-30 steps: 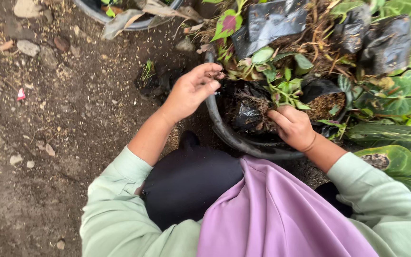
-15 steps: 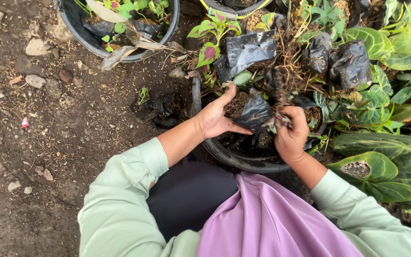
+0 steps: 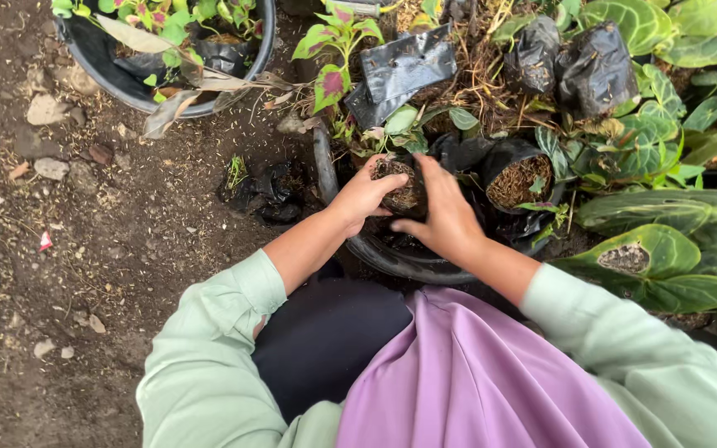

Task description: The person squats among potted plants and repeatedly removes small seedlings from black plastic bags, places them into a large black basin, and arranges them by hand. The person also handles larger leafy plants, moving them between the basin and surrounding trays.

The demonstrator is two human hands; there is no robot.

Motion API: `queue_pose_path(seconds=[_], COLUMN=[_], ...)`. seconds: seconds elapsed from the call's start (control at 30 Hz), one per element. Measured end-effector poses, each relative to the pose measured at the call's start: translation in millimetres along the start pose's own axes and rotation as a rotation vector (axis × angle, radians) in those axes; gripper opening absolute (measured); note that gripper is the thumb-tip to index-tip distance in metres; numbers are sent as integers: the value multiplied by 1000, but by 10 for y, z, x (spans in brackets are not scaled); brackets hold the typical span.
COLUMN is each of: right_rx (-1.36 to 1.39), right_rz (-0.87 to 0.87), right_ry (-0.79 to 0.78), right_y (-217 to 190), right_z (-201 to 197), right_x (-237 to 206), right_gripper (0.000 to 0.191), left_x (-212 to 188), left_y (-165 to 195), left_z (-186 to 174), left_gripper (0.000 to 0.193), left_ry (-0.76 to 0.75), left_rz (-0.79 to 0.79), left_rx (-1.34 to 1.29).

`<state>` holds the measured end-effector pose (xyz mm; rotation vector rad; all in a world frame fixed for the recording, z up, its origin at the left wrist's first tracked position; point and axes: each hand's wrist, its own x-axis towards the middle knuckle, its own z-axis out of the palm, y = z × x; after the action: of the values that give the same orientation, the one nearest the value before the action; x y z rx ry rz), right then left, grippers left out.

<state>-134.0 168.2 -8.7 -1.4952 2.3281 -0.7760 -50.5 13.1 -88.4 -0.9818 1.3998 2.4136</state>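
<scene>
**Both hands around a small seedling bag**

The left hand (image 3: 364, 197) and right hand (image 3: 441, 217) each have their grip clamped on a soil-filled black seedling bag (image 3: 400, 184), held between them above the rim of a large black tub (image 3: 392, 259). Another open bag of fibrous soil (image 3: 518, 178) sits just beside it.

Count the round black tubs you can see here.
2: one black tub at the top left, holding small plants, and a second tub under both hands, mostly covered by them and by leaves. More may be hidden under the foliage on the right.
</scene>
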Motion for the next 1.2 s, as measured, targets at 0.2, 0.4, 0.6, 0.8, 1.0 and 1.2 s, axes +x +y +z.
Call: queue_pose_path(seconds=[0.2,0.4,0.6,0.8,1.0,1.2], right_rx=[258,225,89,478,-86,-331], right_rz=[177,148,11,113,45,-31], right_ry=[21,50,29,-23,-18,66], right_y=[318,287,-112,-170,282,354], right_z=[215,206,-18,-405,-565,-108], right_x=[90,14,138,360,422,-18], right_gripper=[99,92,96,68,18,24], left_x=[-79,-133,-276,-645,-1112,-557], left_y=[53,119,254,479,305,40], left_z=[-139,-77,-125,-711,-1633,-2154], left_gripper=[71,75,79,68,66,71], left_ry=[-60,-113,-143,-75,275,517], left_rz=[44,-19,121,409,467,284], left_rx=[-89,14,11,-162,-322,-290])
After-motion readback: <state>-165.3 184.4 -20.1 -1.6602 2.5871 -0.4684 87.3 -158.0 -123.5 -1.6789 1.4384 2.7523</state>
